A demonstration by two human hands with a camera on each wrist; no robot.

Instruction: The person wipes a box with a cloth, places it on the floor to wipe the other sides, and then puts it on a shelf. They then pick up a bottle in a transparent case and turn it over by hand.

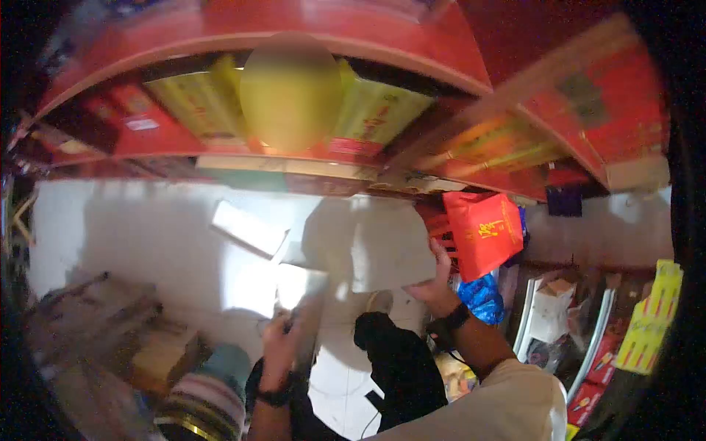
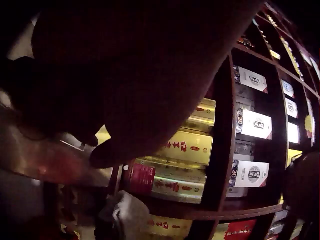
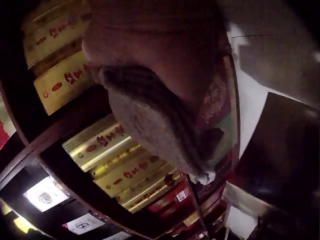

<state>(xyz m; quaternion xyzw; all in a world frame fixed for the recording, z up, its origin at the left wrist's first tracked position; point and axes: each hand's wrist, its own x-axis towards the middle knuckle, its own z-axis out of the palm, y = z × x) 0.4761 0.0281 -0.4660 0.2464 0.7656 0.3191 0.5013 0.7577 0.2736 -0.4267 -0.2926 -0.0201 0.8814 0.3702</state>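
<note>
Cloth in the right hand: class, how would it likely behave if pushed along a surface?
The cloth would probably bend and bunch, not stay stiff, as its layers curve below the right hand. Its fuzzy surface suggests it won't break, and its flat folds make rolling unlikely.

One red bag [image 1: 486, 232], two wristbands [image 1: 457, 316]

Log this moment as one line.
left hand: grips box | right hand: holds cloth | red bag: near right hand | shelves: gold boxes
</note>
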